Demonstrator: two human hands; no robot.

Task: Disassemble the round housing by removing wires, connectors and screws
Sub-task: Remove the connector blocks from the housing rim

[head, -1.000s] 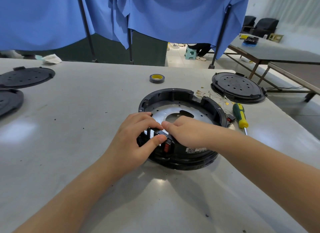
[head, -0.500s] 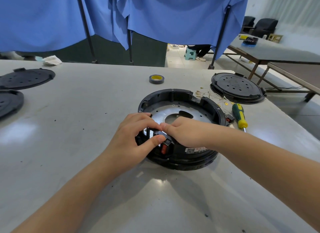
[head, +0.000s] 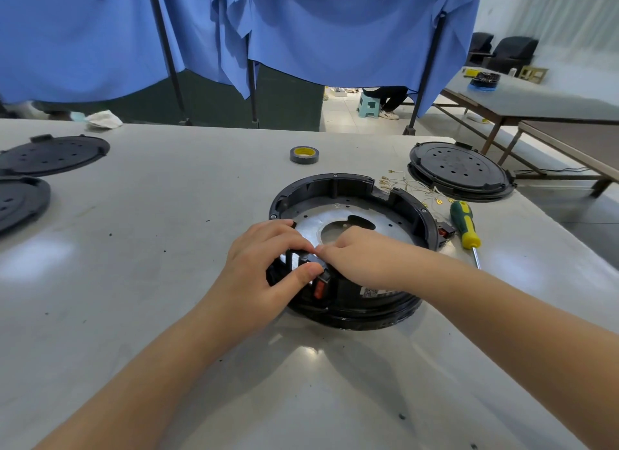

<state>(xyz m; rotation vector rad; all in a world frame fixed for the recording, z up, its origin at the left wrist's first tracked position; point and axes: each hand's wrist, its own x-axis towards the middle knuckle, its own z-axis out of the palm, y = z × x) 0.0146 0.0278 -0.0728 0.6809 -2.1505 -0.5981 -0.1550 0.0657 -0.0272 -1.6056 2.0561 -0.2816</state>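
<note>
head-worn wide-angle view, facing forward and down, close over table (head: 167, 248)

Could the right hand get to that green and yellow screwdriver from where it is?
Probably yes. The screwdriver lies in the open on the table, just right of the round housing, with nothing on top of it. But the right hand is busy at a small black part with the left hand.

Three black covers (head: 460, 171) (head: 53, 154) (head: 20, 200), one housing (head: 351, 195), one screwdriver (head: 464, 225), one tape roll (head: 304, 155).
</note>
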